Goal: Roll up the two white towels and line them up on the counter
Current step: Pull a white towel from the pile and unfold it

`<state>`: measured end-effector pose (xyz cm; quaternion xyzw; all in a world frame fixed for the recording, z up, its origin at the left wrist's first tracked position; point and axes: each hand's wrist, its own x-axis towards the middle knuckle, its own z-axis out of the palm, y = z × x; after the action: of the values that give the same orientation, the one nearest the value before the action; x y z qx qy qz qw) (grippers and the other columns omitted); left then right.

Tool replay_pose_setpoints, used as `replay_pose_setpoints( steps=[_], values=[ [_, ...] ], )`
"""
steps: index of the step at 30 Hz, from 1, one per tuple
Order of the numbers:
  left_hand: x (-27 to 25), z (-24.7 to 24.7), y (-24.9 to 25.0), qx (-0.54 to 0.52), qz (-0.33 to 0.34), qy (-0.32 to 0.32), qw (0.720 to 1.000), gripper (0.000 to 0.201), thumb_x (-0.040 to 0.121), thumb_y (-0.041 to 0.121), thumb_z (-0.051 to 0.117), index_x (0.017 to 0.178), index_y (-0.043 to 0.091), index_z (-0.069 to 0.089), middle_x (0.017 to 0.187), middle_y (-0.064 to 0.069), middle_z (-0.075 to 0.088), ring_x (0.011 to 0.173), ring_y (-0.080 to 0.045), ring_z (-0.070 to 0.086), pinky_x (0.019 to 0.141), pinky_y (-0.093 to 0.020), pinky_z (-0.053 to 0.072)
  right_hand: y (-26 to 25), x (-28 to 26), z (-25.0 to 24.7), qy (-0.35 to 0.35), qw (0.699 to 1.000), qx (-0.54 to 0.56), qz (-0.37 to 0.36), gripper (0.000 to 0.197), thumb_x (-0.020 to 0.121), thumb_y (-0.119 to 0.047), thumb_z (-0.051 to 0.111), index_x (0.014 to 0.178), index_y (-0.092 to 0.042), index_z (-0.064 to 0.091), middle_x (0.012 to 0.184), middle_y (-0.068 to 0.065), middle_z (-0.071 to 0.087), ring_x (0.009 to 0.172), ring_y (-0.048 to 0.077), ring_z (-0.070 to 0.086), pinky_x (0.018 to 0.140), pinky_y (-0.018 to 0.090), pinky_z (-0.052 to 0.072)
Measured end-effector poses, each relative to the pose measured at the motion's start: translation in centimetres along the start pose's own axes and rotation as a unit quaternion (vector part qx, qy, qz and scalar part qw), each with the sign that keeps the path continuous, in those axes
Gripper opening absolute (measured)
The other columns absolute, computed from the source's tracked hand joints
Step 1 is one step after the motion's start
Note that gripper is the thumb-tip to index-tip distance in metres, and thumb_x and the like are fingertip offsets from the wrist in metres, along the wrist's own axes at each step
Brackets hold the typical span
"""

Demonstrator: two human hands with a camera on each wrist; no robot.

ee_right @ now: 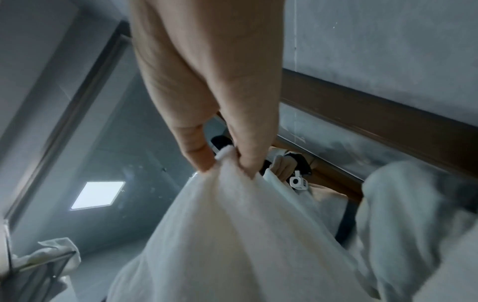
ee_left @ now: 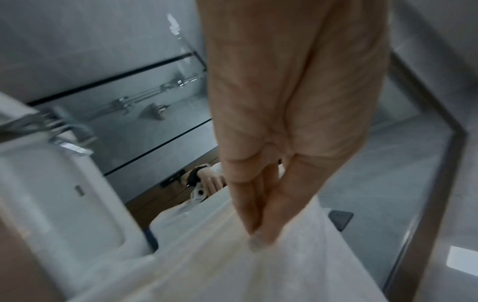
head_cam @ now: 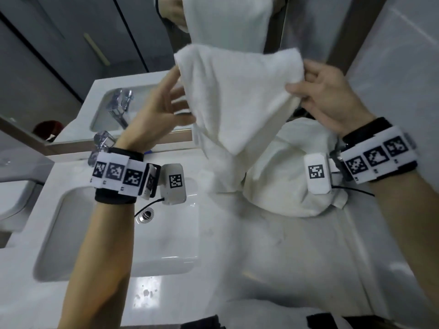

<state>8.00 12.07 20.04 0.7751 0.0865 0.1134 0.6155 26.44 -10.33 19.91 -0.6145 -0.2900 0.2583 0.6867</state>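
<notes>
Head view: a glossy white bathroom counter with one rectangular inset sink on my left, a chrome drain in its bowl and a chrome faucet at its far edge. A wood-framed mirror runs along the far wall, doubling the basin and my arms; grey panels show in the glass.

I count two white terry towels. One towel hangs in the air over the far middle of the counter, thick and nubby, its top edge stretched between my hands and its tail draping down to the surface. My right hand pinches the right corner between thumb and fingers. My left hand meets the left corner with fingers nearly straight; the left wrist view shows fingertips closing on the cloth there. The second towel lies crumpled in a soft heap on the counter's far right, just beside the hanging tail.
</notes>
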Motion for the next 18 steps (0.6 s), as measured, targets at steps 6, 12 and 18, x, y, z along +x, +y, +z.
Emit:
replay_pose_setpoints(
  steps=[6,12,18],
  values=[
    [0.5,0.5,-6.4,-0.070,-0.148,0.017,0.986,0.056,0.076,-0.001,0.058,0.124,0.028,0.057,0.110,-0.009,0.070,0.102,-0.026,0.065,0.084,-0.036,0.057,6.2,1.2,-0.2,0.008,0.986,-0.071,0.154,0.024,0.090,0.005,0.044,0.101,-0.007,0.063,0.084,-0.002,0.068,0.076,0.007,0.062,0.066,0.016,0.053],
    [-0.2,1.9,-12.3,-0.109,-0.189,0.020,0.976,0.053,0.084,-0.014,0.056,0.128,0.015,0.051,0.110,-0.009,0.067,0.094,-0.015,0.068,0.078,-0.026,0.057,11.7,1.9,-0.5,0.069,0.974,-0.132,0.169,0.039,0.091,-0.007,0.057,0.129,0.000,0.051,0.120,0.016,0.060,0.104,0.020,0.059,0.089,0.029,0.050],
    [-0.8,4.1,-17.7,-0.126,-0.283,0.148,0.939,0.032,0.089,0.006,0.061,0.112,-0.017,0.056,0.102,-0.020,0.063,0.089,-0.023,0.062,0.083,-0.021,0.054,15.0,0.4,-0.7,0.135,0.927,-0.282,0.207,0.040,0.085,-0.026,0.066,0.119,-0.007,0.057,0.107,0.010,0.064,0.107,0.025,0.059,0.097,0.038,0.047]
  ],
)
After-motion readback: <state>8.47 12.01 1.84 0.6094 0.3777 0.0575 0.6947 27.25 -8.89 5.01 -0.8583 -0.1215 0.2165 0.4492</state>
